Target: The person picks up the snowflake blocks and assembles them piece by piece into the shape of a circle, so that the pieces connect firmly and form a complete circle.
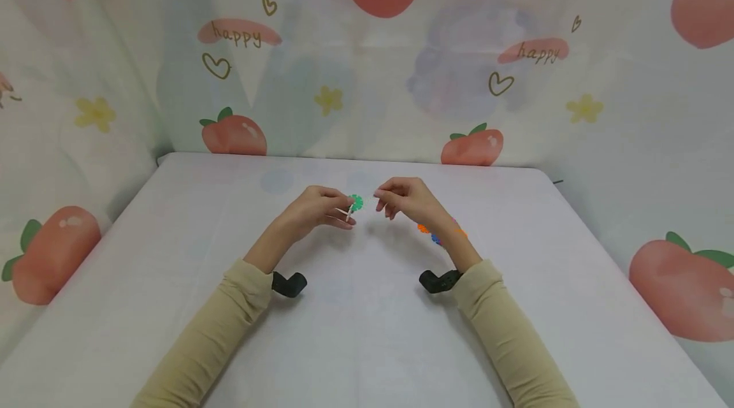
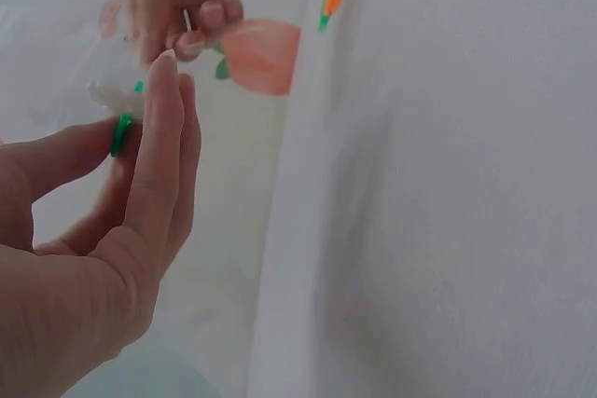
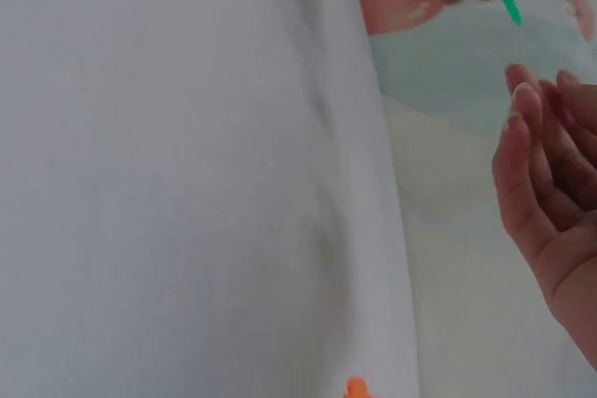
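Observation:
Pinched between the thumb and fingers of my left hand (image 1: 321, 206) are a green snowflake building disc (image 1: 357, 203) and a white snowflake building disc (image 1: 349, 212), joined at an angle. The left wrist view shows the green disc nearly edge-on by the thumb tip. My right hand (image 1: 406, 196) hovers a short way to the right of the green disc. Its fingers are loosely bent, with no disc visible between thumb and fingertips in the right wrist view. Below the right wrist lie several orange (image 1: 423, 228) and blue (image 1: 436, 239) discs, partly hidden by the forearm.
A white cloth covers the table (image 1: 355, 331). Behind and at both sides hangs a printed curtain (image 1: 355, 127) with fruit and hearts. A black wrist camera mount (image 1: 289, 285) juts from the left cuff, another mount (image 1: 438, 281) from the right.

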Tool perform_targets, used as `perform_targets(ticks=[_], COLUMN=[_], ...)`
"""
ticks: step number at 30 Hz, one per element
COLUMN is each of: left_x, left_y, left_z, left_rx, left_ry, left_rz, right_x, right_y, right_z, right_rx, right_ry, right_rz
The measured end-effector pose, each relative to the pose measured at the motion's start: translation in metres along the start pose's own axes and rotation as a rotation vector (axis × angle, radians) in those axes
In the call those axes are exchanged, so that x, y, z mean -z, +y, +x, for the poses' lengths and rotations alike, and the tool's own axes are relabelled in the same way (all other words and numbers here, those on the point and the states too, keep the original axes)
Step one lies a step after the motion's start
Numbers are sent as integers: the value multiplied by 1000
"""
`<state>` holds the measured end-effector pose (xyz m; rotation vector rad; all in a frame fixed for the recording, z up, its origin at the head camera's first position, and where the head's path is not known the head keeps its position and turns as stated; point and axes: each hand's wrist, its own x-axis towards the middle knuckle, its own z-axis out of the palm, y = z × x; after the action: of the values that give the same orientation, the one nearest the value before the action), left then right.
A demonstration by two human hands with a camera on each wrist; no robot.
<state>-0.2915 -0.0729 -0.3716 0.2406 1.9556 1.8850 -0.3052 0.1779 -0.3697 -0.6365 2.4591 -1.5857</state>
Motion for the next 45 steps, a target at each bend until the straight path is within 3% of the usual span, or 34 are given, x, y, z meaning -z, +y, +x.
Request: perform_targets(ticks=[5, 10, 15, 32, 41, 45], left_x=[10, 11, 8, 7, 6, 5], left_y=[0, 0, 0, -2, -2, -2], left_z=[-2, -2, 0, 2, 1, 0], left_rx=[8, 4, -3, 8, -2, 0], left_ry=[9, 0, -9, 2, -1, -4], left_rz=[-34, -55, -49, -38, -42, -52], right_x=[35, 61, 75, 80, 82, 80], right_y=[6, 13, 31, 53, 51, 49], right_z=[-9, -19, -22, -23, -23, -22], right_rx=[-73, -147, -227, -407, -367, -299], right_ry=[-2, 11, 12, -18, -16, -3], right_rz=[-197, -441, -538, -555, -516, -417])
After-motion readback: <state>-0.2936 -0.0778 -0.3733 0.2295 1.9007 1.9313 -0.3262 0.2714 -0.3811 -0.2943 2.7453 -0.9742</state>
